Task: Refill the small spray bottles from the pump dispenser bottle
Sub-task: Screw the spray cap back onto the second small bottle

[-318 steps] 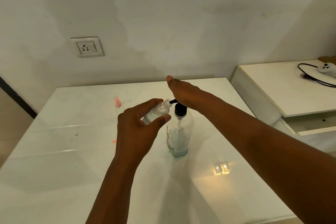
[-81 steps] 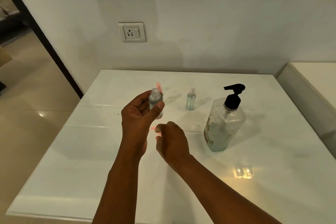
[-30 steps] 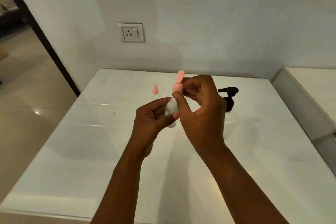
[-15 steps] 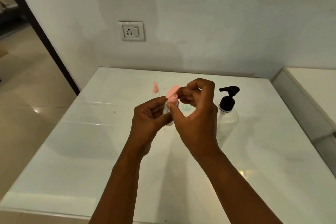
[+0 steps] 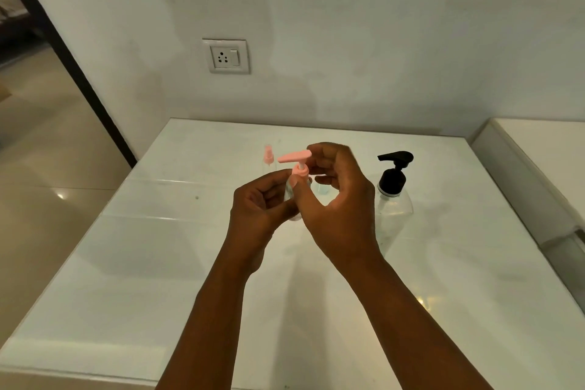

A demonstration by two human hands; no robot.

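My left hand (image 5: 259,203) grips a small clear bottle (image 5: 289,191) above the middle of the white table (image 5: 158,279). A pink pump cap (image 5: 296,161) sits on the bottle's neck, and my right hand (image 5: 335,199) pinches it with thumb and fingers. The large clear pump dispenser bottle (image 5: 394,196) with a black pump head stands on the table to the right of my hands. A second small bottle with a pink top (image 5: 268,155) stands behind my left hand. Another small bottle is mostly hidden behind my right hand.
A wall socket (image 5: 226,56) is on the wall behind the table. A white cabinet (image 5: 538,149) adjoins the table on the right. Tiled floor (image 5: 47,152) and a dark door frame lie to the left.
The pink cap has turned on the bottle's neck, its spout now lying level and pointing left. My right hand has shifted its pinch around it. My left hand keeps the bottle still.
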